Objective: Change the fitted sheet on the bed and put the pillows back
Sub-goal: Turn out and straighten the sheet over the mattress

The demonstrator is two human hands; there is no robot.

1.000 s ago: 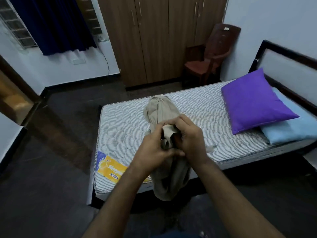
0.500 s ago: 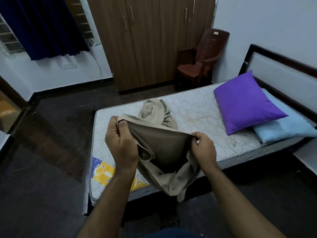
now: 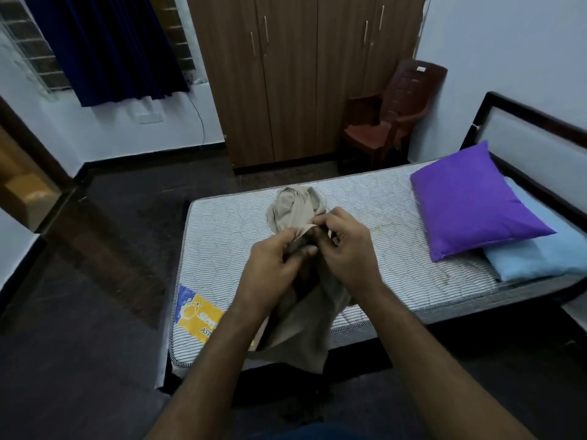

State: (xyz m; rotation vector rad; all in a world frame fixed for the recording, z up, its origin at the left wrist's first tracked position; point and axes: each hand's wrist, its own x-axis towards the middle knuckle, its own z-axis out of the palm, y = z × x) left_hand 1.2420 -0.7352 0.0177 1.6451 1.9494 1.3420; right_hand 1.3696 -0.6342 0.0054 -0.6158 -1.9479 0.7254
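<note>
Dark polished floor [image 3: 95, 312], white walls, wood-grain wardrobe [image 3: 301, 77] with slim metal handles at the back, moulded brown plastic chair [image 3: 394, 115] beside it, navy curtain [image 3: 108, 46] on the left. Bare mattress [image 3: 365, 211]: quilted, thin grey pinstripes, yellow-blue brand label [image 3: 197, 315] at the near corner, sitting on a dark bed frame [image 3: 521, 122] with a pale padded headboard. Square purple pillow [image 3: 473, 201] leans on a flat light-blue pillow [image 3: 540, 252] at the head end. Beige fitted sheet [image 3: 301, 315] is bunched, soft and crumpled; part is heaped mid-mattress, the rest hangs over the near edge. Left hand [image 3: 270, 274] and right hand [image 3: 346, 249] are close together, each pinching the sheet's hem.
</note>
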